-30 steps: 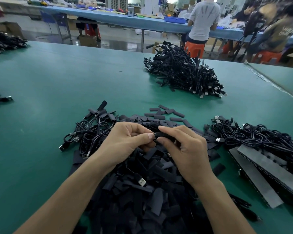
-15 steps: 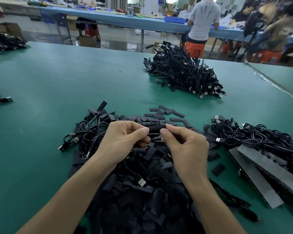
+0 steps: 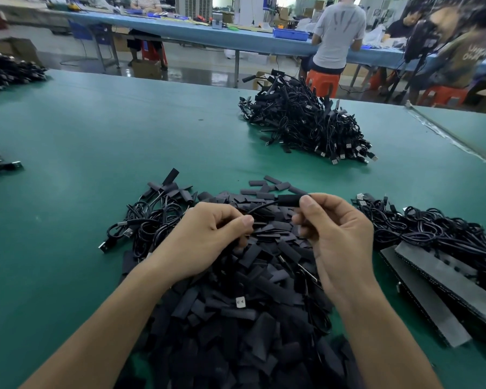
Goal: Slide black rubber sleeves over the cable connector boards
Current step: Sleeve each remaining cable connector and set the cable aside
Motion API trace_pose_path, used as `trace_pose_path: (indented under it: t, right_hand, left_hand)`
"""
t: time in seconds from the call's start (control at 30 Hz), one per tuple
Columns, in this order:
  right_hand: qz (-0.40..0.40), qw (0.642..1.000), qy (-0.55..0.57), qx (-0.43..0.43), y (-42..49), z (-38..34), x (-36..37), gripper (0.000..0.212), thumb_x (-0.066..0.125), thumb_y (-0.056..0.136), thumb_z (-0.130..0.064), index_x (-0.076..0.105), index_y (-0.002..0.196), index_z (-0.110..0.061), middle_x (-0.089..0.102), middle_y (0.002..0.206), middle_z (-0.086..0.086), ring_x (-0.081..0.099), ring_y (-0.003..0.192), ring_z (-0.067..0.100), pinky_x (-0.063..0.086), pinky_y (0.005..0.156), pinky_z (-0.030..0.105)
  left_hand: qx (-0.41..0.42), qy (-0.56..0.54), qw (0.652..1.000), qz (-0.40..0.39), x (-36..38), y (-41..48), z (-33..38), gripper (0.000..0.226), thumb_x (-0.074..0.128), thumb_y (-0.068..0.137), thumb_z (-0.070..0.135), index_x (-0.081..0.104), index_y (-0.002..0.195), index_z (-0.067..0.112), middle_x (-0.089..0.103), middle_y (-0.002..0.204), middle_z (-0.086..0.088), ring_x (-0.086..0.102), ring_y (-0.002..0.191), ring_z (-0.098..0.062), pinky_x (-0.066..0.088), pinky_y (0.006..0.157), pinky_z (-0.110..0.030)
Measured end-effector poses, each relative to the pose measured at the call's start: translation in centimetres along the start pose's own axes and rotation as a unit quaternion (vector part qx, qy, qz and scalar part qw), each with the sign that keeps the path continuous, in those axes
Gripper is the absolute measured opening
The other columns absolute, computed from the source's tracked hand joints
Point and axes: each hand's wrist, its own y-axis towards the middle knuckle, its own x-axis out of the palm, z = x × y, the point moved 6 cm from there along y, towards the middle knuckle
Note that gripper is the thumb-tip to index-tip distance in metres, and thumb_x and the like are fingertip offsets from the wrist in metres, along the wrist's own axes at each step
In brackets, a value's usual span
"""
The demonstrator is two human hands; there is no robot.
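A big heap of loose black rubber sleeves (image 3: 236,318) covers the green table (image 3: 96,141) in front of me. Above it, my right hand (image 3: 337,237) pinches a black sleeve (image 3: 289,199) that sits on the end of a thin black cable (image 3: 260,207). My left hand (image 3: 202,237) pinches that same cable lower down, fingers curled. The board inside the sleeve is hidden. A tangle of black cables with USB plugs (image 3: 149,220) lies to the left of the heap.
A large pile of sleeved cables (image 3: 306,124) lies at the far middle of the table. More cables (image 3: 432,228) lie on the right over grey foam strips (image 3: 424,293). Small cable piles (image 3: 9,71) sit at the left edge. People work at a blue bench behind.
My hands have drawn apart. The right hand has lifted the sleeved end up and to the right, and the cable now stretches between the two hands.
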Motion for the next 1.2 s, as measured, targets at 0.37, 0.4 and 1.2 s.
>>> trace_pose_path:
  t: [0.37,0.4,1.2]
  right_hand:
    - [-0.107,0.826,-0.552,0.041,1.6,0.1,-3.8,0.017,0.068,0.089,-0.026,0.068,0.073,-0.032,0.069,0.071,-0.013,0.062,0.069,-0.003,0.043,0.059,0.012]
    - [-0.140,0.806,-0.571,0.062,1.4,0.2,-3.7,0.015,0.070,0.087,-0.031,0.069,0.072,-0.032,0.069,0.073,-0.014,0.062,0.071,-0.003,0.043,0.059,0.012]
    - [-0.160,0.974,-0.156,-0.047,-0.3,-4.5,0.6,0.025,0.072,0.084,-0.002,0.073,0.094,-0.024,0.069,0.077,-0.004,0.062,0.068,0.007,0.052,0.066,0.016]
  left_hand:
    - [-0.126,0.298,0.876,0.358,-9.0,-1.7,-1.2,0.026,0.059,0.096,0.039,0.068,0.119,0.031,0.072,0.113,-0.002,0.063,0.105,-0.035,0.049,0.084,-0.046]
    - [-0.133,0.311,0.874,0.348,-9.0,-1.6,-1.4,0.027,0.059,0.097,0.037,0.067,0.122,0.030,0.068,0.120,-0.005,0.061,0.109,-0.037,0.049,0.085,-0.047]
    - [0.064,-0.115,0.991,-0.040,3.7,-1.4,3.3,0.033,0.071,0.083,0.050,0.068,0.110,0.030,0.076,0.102,0.012,0.071,0.095,-0.005,0.055,0.080,-0.018]
